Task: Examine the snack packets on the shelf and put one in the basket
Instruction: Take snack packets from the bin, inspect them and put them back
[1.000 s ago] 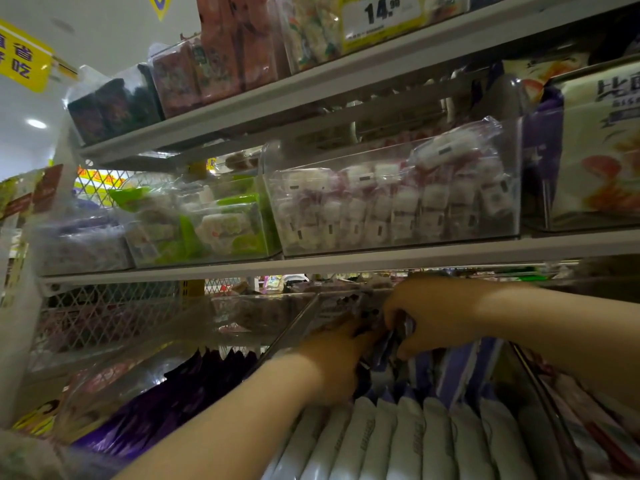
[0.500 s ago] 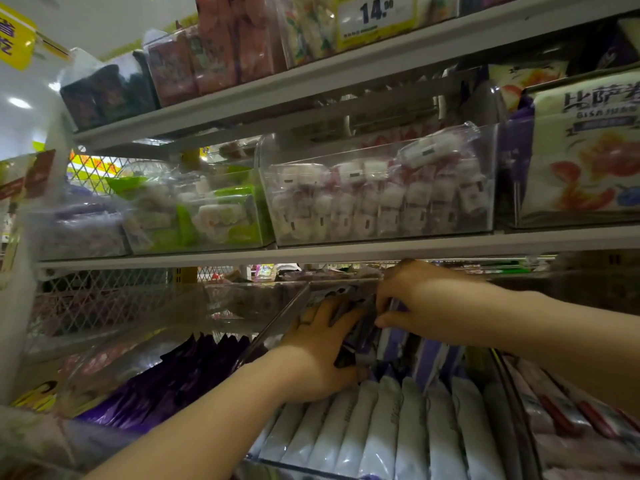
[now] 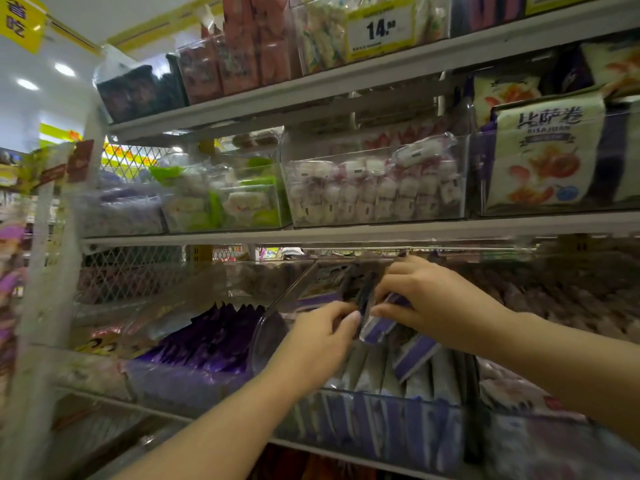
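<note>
A clear bin point(image 3: 388, 420) on the lower shelf holds a row of upright white and purple snack packets point(image 3: 412, 368). Both my hands reach into the back of this bin. My right hand point(image 3: 426, 299) pinches the top of a purple and white packet point(image 3: 377, 329) between thumb and fingers. My left hand point(image 3: 322, 341) is beside it, its thumb and fingertips pressed on the dark packets point(image 3: 360, 289) standing at the back of the row. No basket is in view.
Dark purple packets point(image 3: 211, 337) fill the bin to the left. The shelf above point(image 3: 346, 233) carries clear bins of white candies point(image 3: 377, 192), green packs point(image 3: 239, 199) and a pizza-roll bag point(image 3: 543, 154). A 14.90 price tag point(image 3: 381, 29) hangs on the top shelf.
The view has tilted down a little, and both hands have stayed at the back of the bin. My left hand has come nearer to my right, fingers now at the same packets.
</note>
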Demonstrator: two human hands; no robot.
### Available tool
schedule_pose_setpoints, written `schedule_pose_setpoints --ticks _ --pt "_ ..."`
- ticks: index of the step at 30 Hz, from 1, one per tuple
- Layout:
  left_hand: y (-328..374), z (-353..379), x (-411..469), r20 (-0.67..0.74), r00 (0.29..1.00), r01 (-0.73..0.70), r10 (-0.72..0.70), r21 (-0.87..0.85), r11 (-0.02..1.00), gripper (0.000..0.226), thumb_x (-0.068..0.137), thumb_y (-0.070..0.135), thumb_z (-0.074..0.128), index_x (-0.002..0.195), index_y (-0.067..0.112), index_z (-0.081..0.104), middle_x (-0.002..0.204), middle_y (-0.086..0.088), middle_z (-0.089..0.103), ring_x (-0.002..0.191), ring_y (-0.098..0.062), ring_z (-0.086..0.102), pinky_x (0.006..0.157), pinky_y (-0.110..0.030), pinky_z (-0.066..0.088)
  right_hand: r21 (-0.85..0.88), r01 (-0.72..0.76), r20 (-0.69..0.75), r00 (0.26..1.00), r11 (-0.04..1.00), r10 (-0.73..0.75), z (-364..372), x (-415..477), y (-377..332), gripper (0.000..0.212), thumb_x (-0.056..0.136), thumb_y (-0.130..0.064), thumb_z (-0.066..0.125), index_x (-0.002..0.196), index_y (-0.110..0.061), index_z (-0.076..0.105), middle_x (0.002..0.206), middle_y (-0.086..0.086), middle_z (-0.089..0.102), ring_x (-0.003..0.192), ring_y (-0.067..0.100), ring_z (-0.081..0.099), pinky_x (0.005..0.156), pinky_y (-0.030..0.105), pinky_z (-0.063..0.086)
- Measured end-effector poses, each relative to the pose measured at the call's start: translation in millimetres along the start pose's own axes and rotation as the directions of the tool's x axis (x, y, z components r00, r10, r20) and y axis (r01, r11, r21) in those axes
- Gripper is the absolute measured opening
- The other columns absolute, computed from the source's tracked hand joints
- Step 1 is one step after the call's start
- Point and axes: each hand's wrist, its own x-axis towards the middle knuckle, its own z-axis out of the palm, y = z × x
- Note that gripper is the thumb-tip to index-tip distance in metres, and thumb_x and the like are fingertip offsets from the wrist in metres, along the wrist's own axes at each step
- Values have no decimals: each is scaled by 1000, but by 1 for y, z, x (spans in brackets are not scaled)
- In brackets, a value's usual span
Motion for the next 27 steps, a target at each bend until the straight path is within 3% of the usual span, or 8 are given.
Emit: schedule_pose_setpoints --ticks 3,5,7,10,14,18,23,27 --pt "14 18 3 136 967 243 -216 -235 941 31 98 47 45 125 34 52 111 1 66 90 -21 70 78 -41 58 -9 43 37 998 999 -43 7 -7 1 33 86 -52 56 105 -27 68 106 -10 58 105 6 42 92 28 44" --pt "18 30 7 203 924 380 -324 -385 841 40 97 41 50 135 27 45 120 -5 64 84 -22 71 63 -35 57 4 72 75 995 997 -72 12 -11 7 37 84 -51 62 116 -33 61 124 -10 51 115 -2 33 99 17 37" --pt "19 33 10 248 889 454 -384 -579 678 39 96 24 57 134 20 45 119 -11 65 75 -21 72 58 -30 55 39 46 147 988 998 -51 14 -16 14 69 76 -58 67 137 -47 35 147 -20 19 121 -14 14 99 9 22" --pt "20 28 15 260 851 487 -456 -715 502 31 94 7 57 121 20 49 95 -10 73 66 -20 73 56 -30 56 77 -47 203 979 996 30 13 -23 23 105 62 -72 68 140 -54 -1 143 -39 -6 126 -10 7 99 15 20" --pt "29 34 20 288 809 520 -513 -758 394 25 96 12 56 120 18 56 84 -6 69 64 -17 66 58 -31 54 36 -109 140 985 993 103 17 -26 24 110 60 -76 66 143 -42 2 147 -23 12 134 6 28 98 13 26" --pt "30 37 26 286 774 538 -565 -767 350 26 93 16 60 119 20 61 90 -6 70 71 -18 66 51 -27 50 -58 -214 33 976 975 216 20 -31 19 116 55 -84 59 145 -30 9 148 -8 30 129 15 42 98 29 43" --pt "28 31 26 301 804 489 -513 -825 282 29 91 11 60 120 12 60 101 -14 72 78 -24 72 54 -29 56 -155 -258 -92 965 954 246 20 -28 17 98 61 -82 57 136 -32 20 134 -9 47 109 15 59 86 33 45" --pt "28 17 23 262 855 398 -447 -885 243 25 95 6 51 119 0 59 87 -16 74 67 -24 72 50 -30 56 -64 -337 -72 941 939 332 14 -20 19 74 69 -67 63 126 -30 34 125 -8 55 106 18 60 94 38 38"
